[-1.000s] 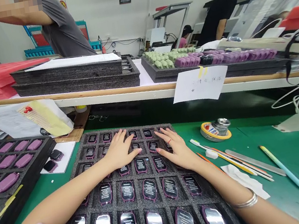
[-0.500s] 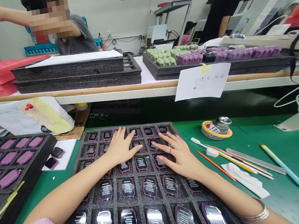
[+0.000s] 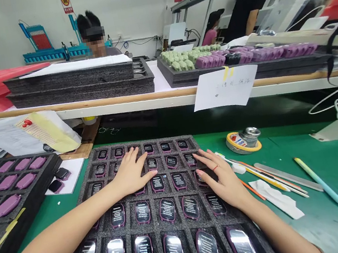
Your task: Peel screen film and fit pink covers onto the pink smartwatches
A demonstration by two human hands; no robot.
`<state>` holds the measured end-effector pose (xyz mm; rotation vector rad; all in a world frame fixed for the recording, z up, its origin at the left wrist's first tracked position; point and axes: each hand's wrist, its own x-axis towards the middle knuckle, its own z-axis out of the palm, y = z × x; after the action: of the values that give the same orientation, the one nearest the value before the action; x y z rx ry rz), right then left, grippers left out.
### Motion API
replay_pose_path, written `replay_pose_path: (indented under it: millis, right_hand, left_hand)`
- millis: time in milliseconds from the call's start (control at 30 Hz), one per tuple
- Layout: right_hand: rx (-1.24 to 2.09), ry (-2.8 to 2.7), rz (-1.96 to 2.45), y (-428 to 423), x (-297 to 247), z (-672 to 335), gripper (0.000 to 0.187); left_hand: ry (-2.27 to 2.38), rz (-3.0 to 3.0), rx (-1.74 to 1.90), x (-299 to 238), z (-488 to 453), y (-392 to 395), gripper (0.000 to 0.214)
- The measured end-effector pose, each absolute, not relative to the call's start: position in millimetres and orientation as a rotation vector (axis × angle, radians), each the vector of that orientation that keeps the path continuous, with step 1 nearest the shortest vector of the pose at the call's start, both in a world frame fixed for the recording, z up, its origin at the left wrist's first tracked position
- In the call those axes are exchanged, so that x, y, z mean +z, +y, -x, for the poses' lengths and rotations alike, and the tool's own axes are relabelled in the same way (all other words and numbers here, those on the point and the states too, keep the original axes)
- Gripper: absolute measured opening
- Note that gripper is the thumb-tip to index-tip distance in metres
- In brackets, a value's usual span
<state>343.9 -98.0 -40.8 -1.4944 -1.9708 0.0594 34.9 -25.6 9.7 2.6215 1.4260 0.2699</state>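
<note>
left hand (image 3: pixel 130 173) — on smartwatch screens (image 3: pixel 157 184) | right hand (image 3: pixel 222 178) — likewise | foam tray (image 3: pixel 141 145)

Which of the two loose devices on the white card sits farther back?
The upper-right one, farther up the card; the other device sits lower left of it.

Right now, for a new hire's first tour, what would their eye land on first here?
The big black foam tray of purple-edged watches fills the front, with the left hand and right hand spread flat over it. Further left sits a tray of purple pieces, and a white note hangs from the shelf edge ahead.
</note>
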Motion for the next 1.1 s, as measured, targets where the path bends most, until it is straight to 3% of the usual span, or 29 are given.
replay_pose_path:
  millis: [333, 533, 767, 1100]
  right_hand:
    - [0.045, -1.954, 1.572, -97.3, -47.6, -345.9, 0.042]
    - [0.069, -1.954, 1.603, -99.8, -45.8, -345.8, 0.051]
    - [0.082, -1.970, 1.612, -99.7, -48.7, -347.0, 0.048]
    - [0.112, -1.939, 1.610, -99.5, -48.5, -349.4, 0.050]
  left_hand:
    - [1.287, -2.674, 0.230, 13.5, -25.6, -61.8, 0.076]
    - [1.287, -2.693, 0.188, 9.0, -32.8, -56.6, 0.076]
    - [1.307, -2.684, 0.329, 7.3, -33.3, -57.7, 0.074]
    - [1.344, -2.644, 0.266, 15.6, -23.7, -63.7, 0.078]
